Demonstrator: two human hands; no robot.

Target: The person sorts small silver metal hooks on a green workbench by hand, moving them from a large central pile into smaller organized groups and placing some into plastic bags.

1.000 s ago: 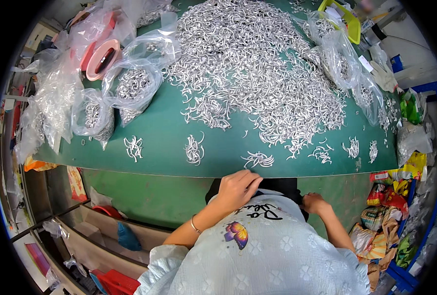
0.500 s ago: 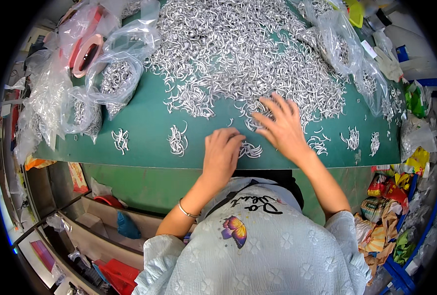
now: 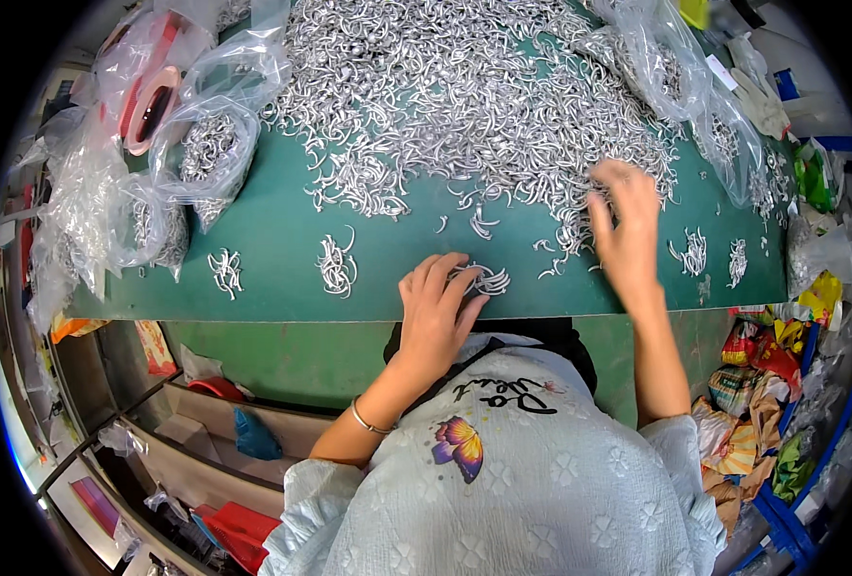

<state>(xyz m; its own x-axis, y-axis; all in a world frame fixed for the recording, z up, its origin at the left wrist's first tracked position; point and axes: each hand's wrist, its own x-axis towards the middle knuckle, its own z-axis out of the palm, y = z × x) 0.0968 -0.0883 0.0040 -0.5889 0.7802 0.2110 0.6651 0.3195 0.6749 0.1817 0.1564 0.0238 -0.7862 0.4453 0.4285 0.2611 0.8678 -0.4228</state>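
Observation:
A wide heap of small curved silver metal pieces (image 3: 464, 96) covers the far part of the green table (image 3: 282, 206). Near the front edge my left hand (image 3: 436, 302) rests with bent fingers apart, its fingertips and thumb touching a small pile of the pieces (image 3: 488, 280) and partly covering it. My right hand (image 3: 627, 226) reaches to the heap's near right edge, thumb and fingers apart; its fingertips are blurred, and I see no piece held between them. Small separate piles lie along the front: one far left (image 3: 225, 272), another left of my left hand (image 3: 336, 264), and two to the right (image 3: 693, 252).
Clear plastic bags of metal pieces (image 3: 210, 158) crowd the table's left side, near a pink-rimmed oval object (image 3: 153, 110). Another clear bag (image 3: 723, 144) lies at the right. Open drawers (image 3: 215, 442) sit below left; colourful packages (image 3: 757, 360) fill a blue rack at the right.
My right hand has moved right, from above the middle of the heap's near edge to its right part. My left hand has spread its thumb and fingers more around the small pile.

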